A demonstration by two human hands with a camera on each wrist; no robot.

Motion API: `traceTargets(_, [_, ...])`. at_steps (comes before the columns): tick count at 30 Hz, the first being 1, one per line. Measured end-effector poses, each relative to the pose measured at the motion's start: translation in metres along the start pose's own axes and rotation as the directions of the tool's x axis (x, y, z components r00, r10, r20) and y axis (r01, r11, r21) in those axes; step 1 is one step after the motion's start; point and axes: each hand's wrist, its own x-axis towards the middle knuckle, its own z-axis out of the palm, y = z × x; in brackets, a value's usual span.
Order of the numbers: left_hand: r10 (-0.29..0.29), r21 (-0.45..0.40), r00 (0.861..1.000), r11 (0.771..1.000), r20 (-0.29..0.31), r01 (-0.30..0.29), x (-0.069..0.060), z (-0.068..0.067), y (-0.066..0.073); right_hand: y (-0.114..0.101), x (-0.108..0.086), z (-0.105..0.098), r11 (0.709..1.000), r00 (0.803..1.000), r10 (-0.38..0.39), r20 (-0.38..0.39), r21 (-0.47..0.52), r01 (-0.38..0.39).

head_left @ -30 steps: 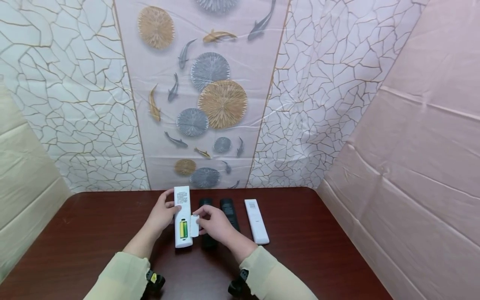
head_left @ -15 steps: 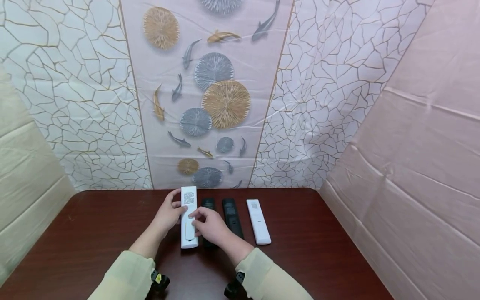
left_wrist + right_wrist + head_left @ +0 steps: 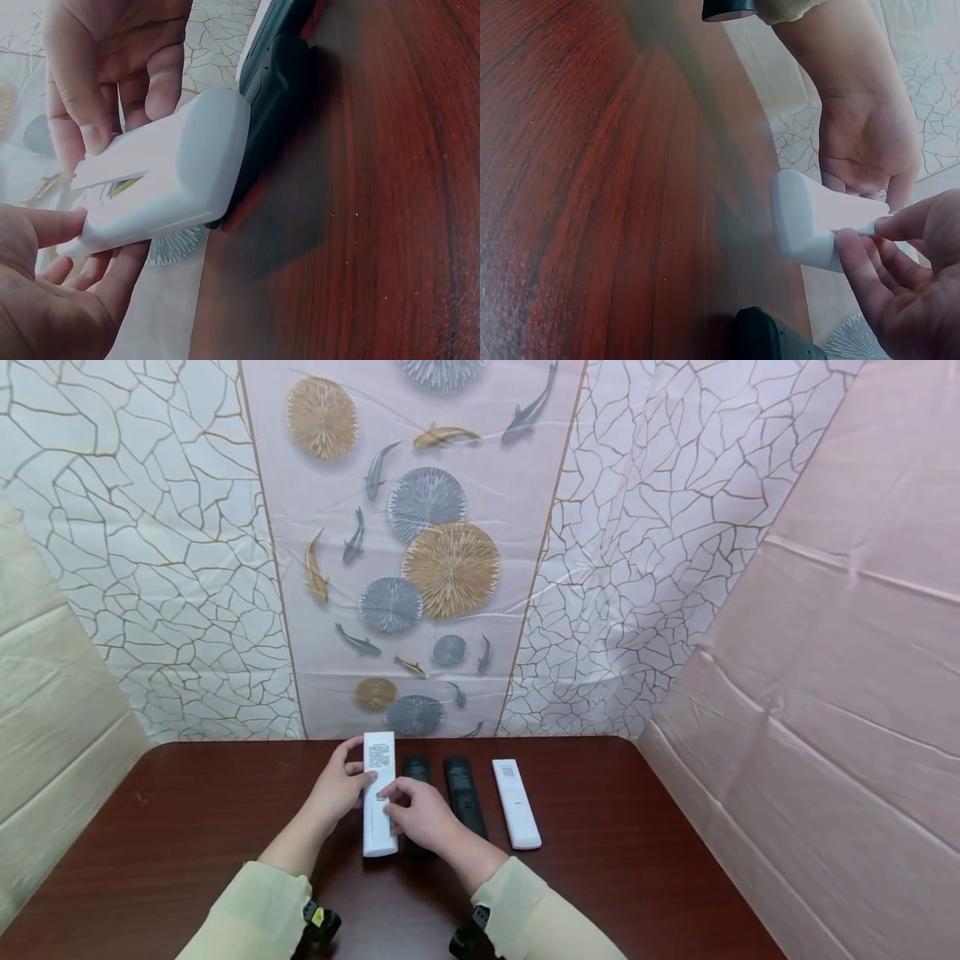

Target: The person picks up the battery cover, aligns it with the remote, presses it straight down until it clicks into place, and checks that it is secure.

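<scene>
My left hand [image 3: 336, 790] grips a white remote control [image 3: 379, 755] by its side, back face up, raised off the table. Over its battery compartment lies the white battery cover [image 3: 124, 159], whose edge my right hand [image 3: 422, 814] pinches between thumb and fingers. In the left wrist view the cover sits slightly askew, and a sliver of yellow-green battery [image 3: 124, 185] shows through the gap beside it. Seen from the right wrist, the remote's rounded end [image 3: 795, 217] points toward the table, and the right fingers cover part of the lid.
Two black remotes lie right of the held one: the nearer black remote [image 3: 416, 767] is partly behind my right hand, the farther black remote [image 3: 465, 797] beyond it. Another white remote [image 3: 516, 803] rests farther right. The dark red-brown table [image 3: 600, 860] ends at a patterned cloth backdrop [image 3: 450, 568].
The cover has moved from beside the remote onto the battery compartment, hiding the batteries that showed a second ago. Over the last half second the hands have hardly moved.
</scene>
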Motion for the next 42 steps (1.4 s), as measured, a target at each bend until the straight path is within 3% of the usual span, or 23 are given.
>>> traceTargets(13, [0.02,-0.015,1.0,1.0,0.007,-0.02,-0.002,0.0,0.0,0.004,0.002,0.001,0.989,0.997,-0.061,-0.048,-0.14,0.054])
traceTargets(22, [0.033,-0.032,0.999,0.999,0.001,-0.032,-0.003,-0.004,0.002,0.004,0.008,0.002,0.998,0.995,-0.024,-0.093,-0.056,0.018])
traceTargets(26, [0.041,-0.036,0.999,0.999,0.005,-0.041,-0.006,-0.006,0.003,0.006,0.012,0.003,0.996,0.999,0.022,-0.049,0.089,-0.017])
traceTargets(31, [0.035,-0.022,0.999,0.999,0.004,-0.035,-0.007,-0.006,0.006,0.009,0.014,0.001,0.971,0.998,0.053,-0.016,0.235,-0.048])
traceTargets(42, [0.04,-0.027,0.999,0.999,0.019,-0.039,-0.016,-0.004,0.017,0.014,0.018,0.001,0.962,0.999,0.043,-0.033,0.272,-0.032])
